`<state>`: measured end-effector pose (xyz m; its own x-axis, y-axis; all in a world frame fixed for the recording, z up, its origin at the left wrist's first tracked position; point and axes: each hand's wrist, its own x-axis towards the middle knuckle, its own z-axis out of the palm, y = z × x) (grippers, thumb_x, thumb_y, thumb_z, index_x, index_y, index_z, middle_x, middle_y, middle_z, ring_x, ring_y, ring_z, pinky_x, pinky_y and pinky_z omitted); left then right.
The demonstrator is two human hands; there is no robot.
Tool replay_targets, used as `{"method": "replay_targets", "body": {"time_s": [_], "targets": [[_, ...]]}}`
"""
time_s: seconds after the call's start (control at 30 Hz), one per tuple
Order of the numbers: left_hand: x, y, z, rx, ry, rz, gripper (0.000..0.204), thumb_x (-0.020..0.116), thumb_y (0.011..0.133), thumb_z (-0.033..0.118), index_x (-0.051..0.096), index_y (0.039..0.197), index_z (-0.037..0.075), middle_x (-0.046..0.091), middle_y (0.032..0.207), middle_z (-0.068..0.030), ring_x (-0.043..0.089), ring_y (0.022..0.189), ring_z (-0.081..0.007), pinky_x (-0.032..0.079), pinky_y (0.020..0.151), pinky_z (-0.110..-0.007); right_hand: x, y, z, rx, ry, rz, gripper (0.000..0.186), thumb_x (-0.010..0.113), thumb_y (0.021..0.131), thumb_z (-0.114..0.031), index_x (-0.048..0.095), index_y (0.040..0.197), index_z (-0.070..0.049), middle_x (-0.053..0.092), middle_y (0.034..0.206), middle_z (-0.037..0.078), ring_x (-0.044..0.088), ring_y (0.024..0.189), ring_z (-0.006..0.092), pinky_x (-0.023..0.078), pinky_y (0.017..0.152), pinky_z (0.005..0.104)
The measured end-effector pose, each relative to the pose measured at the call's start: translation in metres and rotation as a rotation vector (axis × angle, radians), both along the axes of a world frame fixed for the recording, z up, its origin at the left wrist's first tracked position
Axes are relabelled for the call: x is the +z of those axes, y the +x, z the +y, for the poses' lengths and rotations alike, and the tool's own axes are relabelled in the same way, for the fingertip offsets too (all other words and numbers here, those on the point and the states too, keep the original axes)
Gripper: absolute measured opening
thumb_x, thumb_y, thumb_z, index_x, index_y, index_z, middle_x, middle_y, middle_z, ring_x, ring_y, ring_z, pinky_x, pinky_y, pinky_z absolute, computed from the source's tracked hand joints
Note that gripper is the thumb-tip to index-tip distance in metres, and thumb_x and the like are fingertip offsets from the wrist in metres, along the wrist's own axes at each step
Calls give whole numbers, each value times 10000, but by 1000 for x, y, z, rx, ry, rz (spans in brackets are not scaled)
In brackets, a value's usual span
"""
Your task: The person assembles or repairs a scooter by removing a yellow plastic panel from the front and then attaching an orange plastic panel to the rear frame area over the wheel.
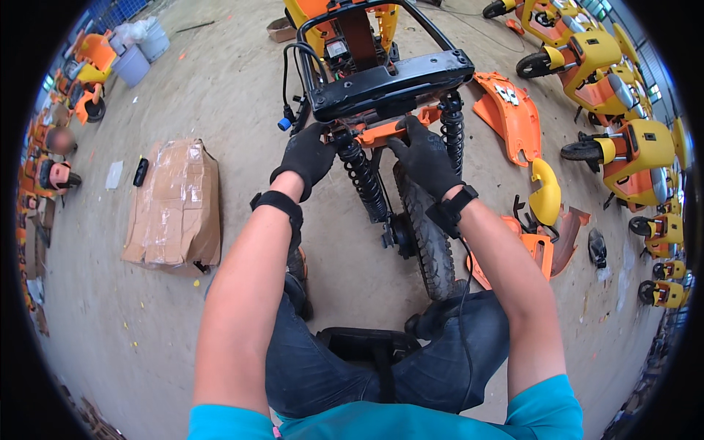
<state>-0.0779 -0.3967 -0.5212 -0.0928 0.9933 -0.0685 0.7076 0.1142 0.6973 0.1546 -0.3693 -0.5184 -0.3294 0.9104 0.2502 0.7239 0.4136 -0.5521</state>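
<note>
The orange piece sits under the scooter's black rack, above the rear tyre. The person's gloved right hand has thumb and forefinger at it, slightly apart; I can't tell whether they grip. The left hand is at the left spring's top, its fingertips hidden, so I can't tell their hold. Right of the scooter lies an orange panel; left, a taped carton.

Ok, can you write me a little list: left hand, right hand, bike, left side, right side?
left hand: black-gloved, at the top of the left spring
right hand: black-gloved, at the orange piece
bike: black frame, wheel below
left side: taped cardboard box on the floor
right side: loose orange panel, parked yellow bikes
</note>
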Motion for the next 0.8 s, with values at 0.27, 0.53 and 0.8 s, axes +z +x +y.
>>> {"method": "replay_targets", "body": {"time_s": [0.27,0.53,0.8], "targets": [[17,-7,-16,-41,-33,-50,434,595,905,266,568,1283,56,677,1094,-196,651,1009,-318,487,886,-388,-4,4,6,-21,101,-126,353,666,863,-285,583,1116,-54,677,954,202,660,905,357,510,779,447],[10,-6,-12,-70,92,-17,365,584,882,201,605,1193,11,677,1008,-234,643,959,-377,503,840,-418,-8,5,12,-3,115,-139,322,656,888,-277,583,1100,-46,687,879,182,674,846,346,520,737,430],[-1,-7,-5,-63,117,-3,377,604,862,188,589,1205,32,688,996,-203,650,956,-350,503,851,-414,-8,12,14,15,103,-94,375,664,871,-283,574,1154,-54,675,939,205,664,868,355,517,752,436]]}}
